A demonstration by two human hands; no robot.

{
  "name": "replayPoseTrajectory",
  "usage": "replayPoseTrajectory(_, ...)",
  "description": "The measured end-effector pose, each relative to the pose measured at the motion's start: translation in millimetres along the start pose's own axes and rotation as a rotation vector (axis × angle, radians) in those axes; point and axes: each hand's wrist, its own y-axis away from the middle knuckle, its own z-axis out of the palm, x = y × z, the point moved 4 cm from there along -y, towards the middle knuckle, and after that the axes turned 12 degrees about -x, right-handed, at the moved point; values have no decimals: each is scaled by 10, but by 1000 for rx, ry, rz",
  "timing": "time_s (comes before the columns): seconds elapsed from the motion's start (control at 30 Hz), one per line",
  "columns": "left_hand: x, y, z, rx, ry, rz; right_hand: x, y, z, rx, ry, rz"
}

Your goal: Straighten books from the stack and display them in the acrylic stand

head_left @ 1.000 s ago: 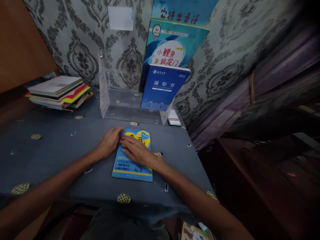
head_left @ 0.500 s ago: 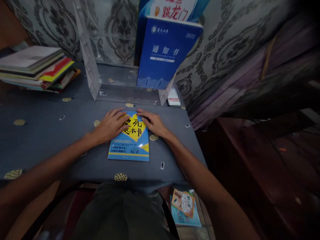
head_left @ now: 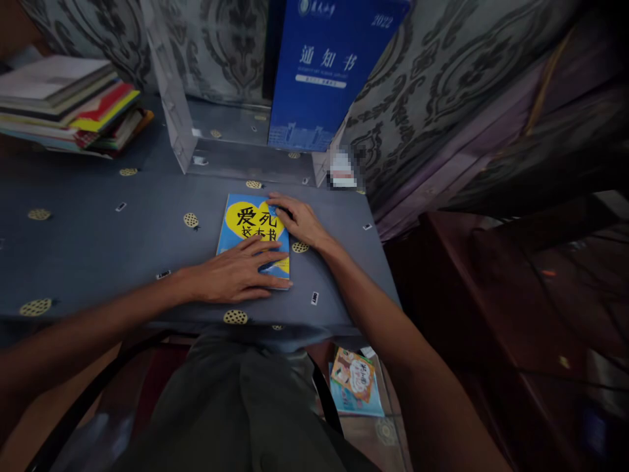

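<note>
A blue book (head_left: 230, 226) with a yellow heart and black Chinese lettering lies closed on the grey-blue tablecloth (head_left: 122, 236). Across its lower half my left hand (head_left: 240, 269) rests flat, fingers spread and reaching to the right edge; it hides much of the lower cover. My right hand (head_left: 299, 219) lies over the upper right corner, fingers stretched out and slightly bent, touching the cover. Neither hand has lifted the book.
Behind the book stands a clear acrylic rack (head_left: 177, 131) holding an upright blue booklet (head_left: 324, 78). At the back left is a stack of books (head_left: 73, 105). More books (head_left: 356, 380) lie low beside my seat. A dark red wooden surface (head_left: 466, 295) is at right.
My left hand has slid from the book's upper left down to its lower half, uncovering the title. My right hand stays at the upper right corner. The view has tilted down slightly.
</note>
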Motion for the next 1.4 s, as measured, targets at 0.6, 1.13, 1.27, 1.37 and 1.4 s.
replayPoseTrajectory(0.6,-825,1261,-322,82,-97,-369,-167,22,-106,117,-258,155)
replayPoseTrajectory(1.13,-308,-282,-280,165,-435,-509,-60,61,-37,273,-519,177)
replayPoseTrajectory(1.27,-333,-288,-288,150,-524,-478,-93,59,-73,265,-519,162)
replayPoseTrajectory(1.37,-347,-290,-282,170,-541,-468,-109,58,-91,252,-521,155)
replayPoseTrajectory(1.4,-351,-289,-279,176,-539,-460,-110,58,-94,250,-524,154)
